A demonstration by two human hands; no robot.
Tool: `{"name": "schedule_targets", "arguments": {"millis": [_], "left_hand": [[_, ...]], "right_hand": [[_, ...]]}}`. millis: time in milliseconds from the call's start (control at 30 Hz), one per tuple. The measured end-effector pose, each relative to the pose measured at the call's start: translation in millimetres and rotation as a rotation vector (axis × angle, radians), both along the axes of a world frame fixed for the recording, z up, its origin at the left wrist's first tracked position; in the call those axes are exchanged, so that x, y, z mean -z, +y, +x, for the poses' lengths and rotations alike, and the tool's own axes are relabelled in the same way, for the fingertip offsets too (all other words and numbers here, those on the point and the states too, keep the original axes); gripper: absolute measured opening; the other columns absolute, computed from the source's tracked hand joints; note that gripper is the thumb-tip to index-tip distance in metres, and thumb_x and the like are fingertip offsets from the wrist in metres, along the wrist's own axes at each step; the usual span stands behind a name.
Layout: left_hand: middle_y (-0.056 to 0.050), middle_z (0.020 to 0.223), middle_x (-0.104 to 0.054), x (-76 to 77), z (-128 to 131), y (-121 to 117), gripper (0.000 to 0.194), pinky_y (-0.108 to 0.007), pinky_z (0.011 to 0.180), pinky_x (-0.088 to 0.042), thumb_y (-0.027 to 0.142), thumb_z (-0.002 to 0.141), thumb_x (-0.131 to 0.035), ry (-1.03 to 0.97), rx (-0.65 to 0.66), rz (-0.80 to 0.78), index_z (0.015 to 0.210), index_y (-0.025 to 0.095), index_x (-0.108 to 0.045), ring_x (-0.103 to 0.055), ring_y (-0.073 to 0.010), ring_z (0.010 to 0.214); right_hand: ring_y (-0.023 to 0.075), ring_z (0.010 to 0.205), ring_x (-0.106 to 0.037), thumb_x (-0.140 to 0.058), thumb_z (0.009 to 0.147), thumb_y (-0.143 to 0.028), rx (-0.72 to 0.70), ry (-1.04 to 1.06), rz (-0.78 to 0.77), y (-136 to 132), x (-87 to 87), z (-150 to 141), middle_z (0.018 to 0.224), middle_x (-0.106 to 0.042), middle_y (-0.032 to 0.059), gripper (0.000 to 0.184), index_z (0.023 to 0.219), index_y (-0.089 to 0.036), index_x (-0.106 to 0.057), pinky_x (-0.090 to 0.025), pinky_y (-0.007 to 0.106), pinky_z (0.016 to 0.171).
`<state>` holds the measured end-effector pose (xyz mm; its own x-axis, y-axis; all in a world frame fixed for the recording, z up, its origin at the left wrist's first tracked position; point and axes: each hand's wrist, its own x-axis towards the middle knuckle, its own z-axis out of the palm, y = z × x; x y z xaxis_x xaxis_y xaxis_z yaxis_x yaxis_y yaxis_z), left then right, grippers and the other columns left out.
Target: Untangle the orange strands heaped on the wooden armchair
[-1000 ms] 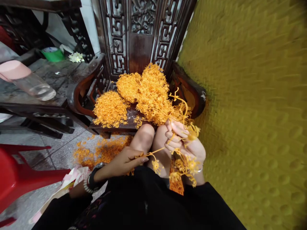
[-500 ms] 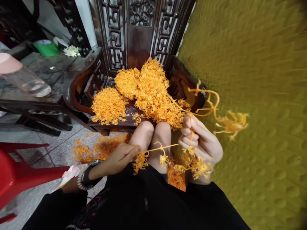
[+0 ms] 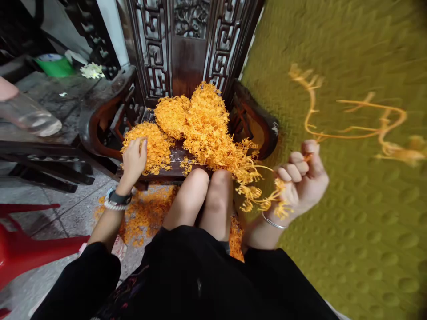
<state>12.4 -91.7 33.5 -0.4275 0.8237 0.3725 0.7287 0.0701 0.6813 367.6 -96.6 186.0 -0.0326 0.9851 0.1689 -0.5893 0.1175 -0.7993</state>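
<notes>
My left hand reaches onto the left pile of small orange flowers on the chair seat. Its fingers lie loosely over the blossoms, and nothing held shows in them. On the right, my right hand is closed around orange flower stems. Long, curling stems stick out above the fist, mostly bare, with blurred tufts at their ends. Below it hang flower sprigs close to the wrist. Between the hands, a large heap of orange flower sprigs spreads across the seat and over its right front edge.
The dark carved wooden chair faces my knees. At left, a side table bears a clear bottle, green tape and pale flowers. A red stool stands lower left. Fallen orange bits litter the floor.
My left hand has moved up and left from the sprig by my knees to the left pile. My right hand has shifted right, carrying its stems along.
</notes>
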Motion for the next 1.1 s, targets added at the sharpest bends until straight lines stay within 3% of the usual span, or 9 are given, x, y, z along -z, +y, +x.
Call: {"name": "schedule_targets", "arguments": {"millis": [200, 333, 400, 467, 533, 567, 700, 833, 1100], "left_hand": [[-0.017, 0.141, -0.035, 37.2, -23.7, 66.0, 0.064, -0.063, 0.106, 0.002, 0.051, 0.090, -0.047, 0.037, -0.034, 0.008, 0.132, 0.004, -0.044, -0.013, -0.0419, 0.135], [-0.014, 0.156, -0.011, 19.3, 8.7, 56.5, 0.074, -0.057, 0.106, 0.020, 0.055, 0.086, -0.052, -0.138, 0.037, 0.174, 0.140, 0.006, -0.034, 0.015, -0.0403, 0.139], [-0.014, 0.154, -0.019, -1.6, 42.3, 38.9, 0.071, -0.053, 0.113, 0.009, 0.056, 0.087, -0.048, -0.432, 0.231, 0.221, 0.139, 0.010, -0.035, 0.007, -0.0342, 0.143], [-0.013, 0.138, -0.048, -24.6, 83.4, 14.9, 0.067, -0.050, 0.111, -0.026, 0.065, 0.089, -0.031, -0.555, 0.482, 0.157, 0.134, 0.017, -0.043, -0.036, -0.0284, 0.134], [-0.013, 0.138, -0.049, -45.2, 124.4, -9.7, 0.077, -0.046, 0.106, -0.036, 0.070, 0.078, -0.047, -0.808, 0.911, 0.059, 0.138, 0.021, -0.041, -0.042, -0.0293, 0.130], [-0.013, 0.132, -0.054, -53.8, 142.2, -20.0, 0.074, -0.044, 0.102, -0.041, 0.067, 0.077, -0.053, -0.915, 0.989, 0.016, 0.135, 0.022, -0.044, -0.047, -0.0291, 0.125], [-0.008, 0.110, -0.065, -71.7, 180.7, -36.3, 0.043, -0.036, 0.089, -0.048, 0.049, 0.085, -0.054, -1.255, 0.862, -0.064, 0.117, 0.022, -0.059, -0.061, -0.0228, 0.102], [-0.006, 0.095, -0.066, -69.5, 174.7, -25.5, 0.038, -0.030, 0.078, -0.050, 0.049, 0.083, -0.058, -1.404, 0.777, 0.003, 0.104, 0.019, -0.063, -0.063, -0.0190, 0.088], [-0.003, 0.076, -0.063, -62.8, 151.7, -21.7, 0.027, -0.024, 0.066, -0.047, 0.033, 0.075, -0.071, -1.232, 0.896, -0.296, 0.095, 0.015, -0.066, -0.057, -0.0108, 0.065]], "right_hand": [[0.0062, 0.040, -0.001, -0.052, 0.090, -0.022, -0.043, 0.120, 0.007, 14.5, 8.4, -5.6, 0.054, -0.010, -0.0090, 0.015, 0.076, -0.022, -0.048, -0.018, 0.016, 0.032], [0.0066, 0.040, -0.002, -0.046, 0.093, -0.022, -0.036, 0.184, 0.003, 20.6, 12.4, -11.0, 0.052, -0.014, -0.0093, 0.017, 0.075, -0.021, -0.046, -0.022, 0.014, 0.033], [0.0067, 0.039, -0.003, -0.048, 0.092, -0.024, -0.050, 0.201, 0.005, 23.1, 14.4, -17.5, 0.051, -0.014, -0.0096, 0.020, 0.073, -0.022, -0.043, -0.022, 0.014, 0.033], [0.0069, 0.039, -0.002, -0.049, 0.091, -0.024, -0.088, 0.227, 0.009, 24.3, 16.6, -27.2, 0.049, -0.013, -0.0099, 0.023, 0.071, -0.022, -0.038, -0.022, 0.014, 0.033], [0.0072, 0.039, 0.000, -0.048, 0.091, -0.024, -0.125, 0.248, 0.009, 23.9, 18.6, -38.0, 0.048, -0.013, -0.0103, 0.026, 0.069, -0.022, -0.035, -0.021, 0.014, 0.033], [0.0074, 0.039, 0.001, -0.048, 0.091, -0.024, -0.139, 0.250, 0.003, 23.2, 19.5, -42.7, 0.048, -0.013, -0.0105, 0.026, 0.069, -0.022, -0.034, -0.021, 0.014, 0.034], [0.0076, 0.040, 0.001, -0.042, 0.094, -0.027, -0.187, 0.236, -0.059, 18.5, 23.2, -51.0, 0.049, -0.011, -0.0104, 0.029, 0.067, -0.022, -0.031, -0.021, 0.014, 0.034], [0.0069, 0.039, 0.000, -0.038, 0.095, -0.026, -0.240, 0.261, -0.155, 12.2, 30.3, -47.0, 0.049, -0.010, -0.0104, 0.030, 0.066, -0.021, -0.031, -0.020, 0.014, 0.033], [0.0058, 0.038, -0.003, -0.040, 0.094, -0.025, -0.380, 0.249, -0.251, 10.7, 37.6, -40.5, 0.049, -0.013, -0.0106, 0.030, 0.066, -0.021, -0.033, -0.021, 0.013, 0.034]]}}
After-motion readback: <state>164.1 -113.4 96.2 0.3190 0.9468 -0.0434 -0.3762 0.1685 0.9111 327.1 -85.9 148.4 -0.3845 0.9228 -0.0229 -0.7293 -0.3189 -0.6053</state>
